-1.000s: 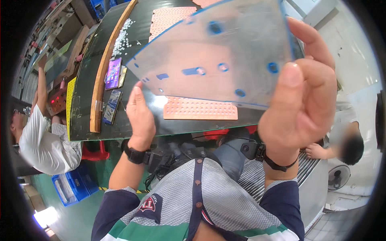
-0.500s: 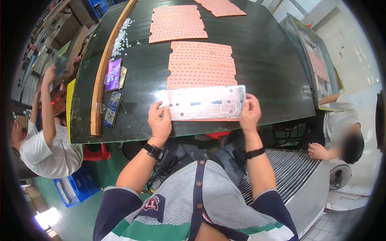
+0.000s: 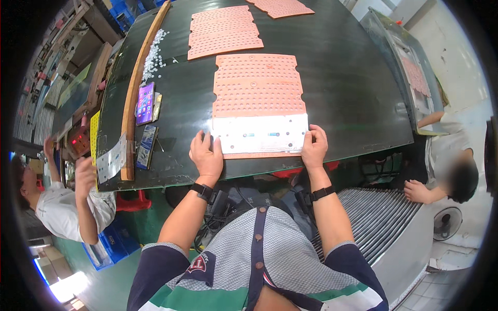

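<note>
A flat, shiny silver-white panel [image 3: 262, 136] with small dark holes and two blue marks lies across the near end of an orange perforated board [image 3: 258, 85]. My left hand [image 3: 206, 157] grips its left end between thumb and fingers. At the opposite end, my right hand [image 3: 314, 148] pinches the short edge with the thumb on the near side. The undersides of both hands' fingertips are hidden. A strip of the orange board shows along the panel's near edge.
More orange boards [image 3: 224, 31] lie farther back on the dark table [image 3: 358, 98]. Left stand a wooden bar [image 3: 136, 85], small white pieces [image 3: 153, 62], a phone [image 3: 146, 103] and a dark packet [image 3: 146, 146]. Another panel [image 3: 111, 161] rests at the left corner. Co-workers sit either side.
The panel has come down flatter onto the board's near end, both hands still at its ends. At left, the co-worker's arm has shifted and another panel now lies at the table corner.
</note>
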